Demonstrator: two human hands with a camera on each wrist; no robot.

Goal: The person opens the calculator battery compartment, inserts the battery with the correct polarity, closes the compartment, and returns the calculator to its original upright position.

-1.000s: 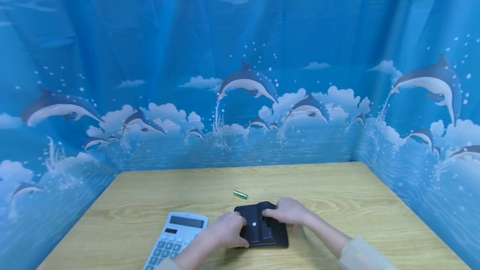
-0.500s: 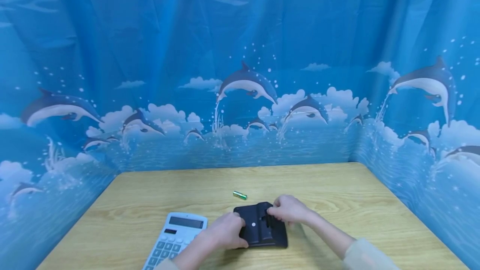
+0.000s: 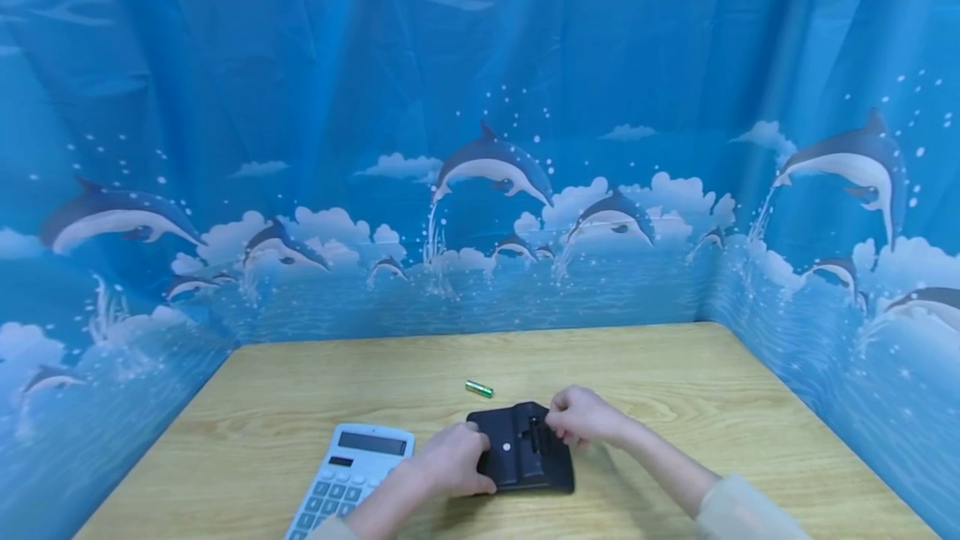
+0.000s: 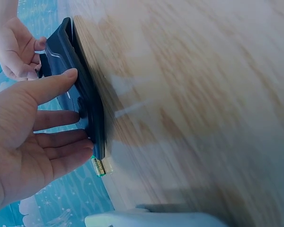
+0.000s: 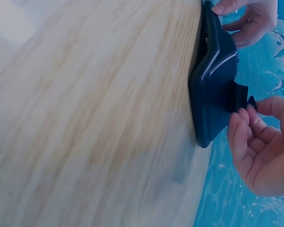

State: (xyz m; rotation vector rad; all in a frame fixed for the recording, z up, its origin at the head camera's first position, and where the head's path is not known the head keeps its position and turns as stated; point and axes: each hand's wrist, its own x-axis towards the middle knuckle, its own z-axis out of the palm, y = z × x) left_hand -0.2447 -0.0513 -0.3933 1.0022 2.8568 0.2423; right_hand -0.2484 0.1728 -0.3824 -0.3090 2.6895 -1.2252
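A flat black device (image 3: 495, 427) with a raised ridge and a white dot lies on the wooden table. My left hand (image 3: 453, 461) grips its left end, thumb on the near edge and fingers on the left side. At the ridge, my right hand (image 3: 585, 417) pinches a small black cover (image 5: 239, 97) that stands up from the device. A dark slot (image 3: 536, 433) shows in the ridge beside those fingertips. The left wrist view shows the device (image 4: 78, 71) edge-on, with the left thumb against it. What lies inside the slot is too dark to tell.
A green battery (image 3: 479, 388) lies on the table (image 3: 637, 365) behind the device. A light blue calculator (image 3: 352, 473) sits to the left, partly covered by the left forearm. A blue curtain (image 3: 360, 107) with dolphins surrounds the table's back and sides.
My right hand has drawn slightly up and right along the ridge, lifting the small cover and exposing more of the dark slot. The left hand keeps its grip on the device.
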